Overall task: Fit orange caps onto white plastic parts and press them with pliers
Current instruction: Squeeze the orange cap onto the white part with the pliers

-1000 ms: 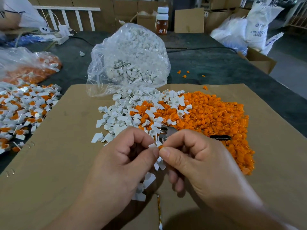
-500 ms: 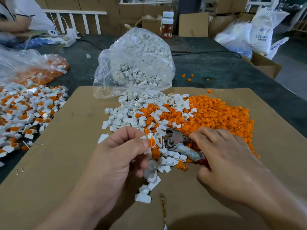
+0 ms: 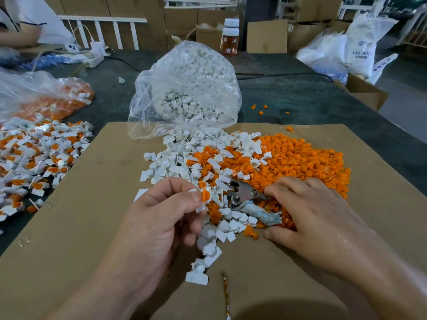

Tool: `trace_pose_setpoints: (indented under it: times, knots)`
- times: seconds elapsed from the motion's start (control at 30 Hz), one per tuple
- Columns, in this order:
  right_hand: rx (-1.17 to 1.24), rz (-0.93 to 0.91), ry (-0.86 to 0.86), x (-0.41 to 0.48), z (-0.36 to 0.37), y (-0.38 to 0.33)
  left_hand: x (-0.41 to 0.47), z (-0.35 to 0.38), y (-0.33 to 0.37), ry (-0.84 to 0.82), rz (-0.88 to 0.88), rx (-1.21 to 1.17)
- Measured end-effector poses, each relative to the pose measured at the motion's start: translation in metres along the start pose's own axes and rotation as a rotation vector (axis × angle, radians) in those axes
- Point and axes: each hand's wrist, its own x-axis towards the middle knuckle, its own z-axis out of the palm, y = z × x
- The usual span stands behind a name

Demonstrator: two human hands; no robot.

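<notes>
Pinched in left hand (image 3: 159, 218), centre frame: orange-capped white plastic part (image 3: 204, 197). Just right of it, grey metal pliers (image 3: 242, 195), nose pointing upper left, handles inside curled right hand (image 3: 309, 213).

Tabletop (image 3: 300, 100), dark grey covering, with a brown cardboard sheet (image 3: 87, 222) laid over its near part. At the far edge: white power strip (image 3: 94, 60), black cable (image 3: 284, 75), white-capped bottle (image 3: 230, 40) with a star-printed label. Behind: white railing (image 3: 115, 31), stacked cardboard boxes (image 3: 266, 36). Right side: white printed sacks (image 3: 367, 49), open cardboard box (image 3: 367, 95), grey floor (image 3: 406, 98). Light dim and even.
</notes>
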Motion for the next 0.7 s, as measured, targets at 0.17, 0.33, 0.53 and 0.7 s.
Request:
trace_pose_setpoints:
  times: [0.17, 0.33, 0.53, 0.7]
  knots:
    - [-0.026, 0.031, -0.002, -0.0012, -0.0019, 0.0022, 0.0002, 0.0006, 0.0011, 0.013, -0.006, -0.010]
    - [-0.072, 0.076, -0.042, -0.0028, -0.0050, 0.0028, 0.0001, 0.0008, 0.0023, 0.012, -0.017, -0.023]
    - [-0.104, 0.105, -0.048, -0.0010, -0.0056, 0.0026, -0.0009, 0.0001, 0.0015, -0.005, -0.018, -0.020]
    - [-0.145, 0.122, -0.022, -0.0025, -0.0036, 0.0006, 0.0008, -0.0003, 0.0002, -0.007, -0.003, -0.030]
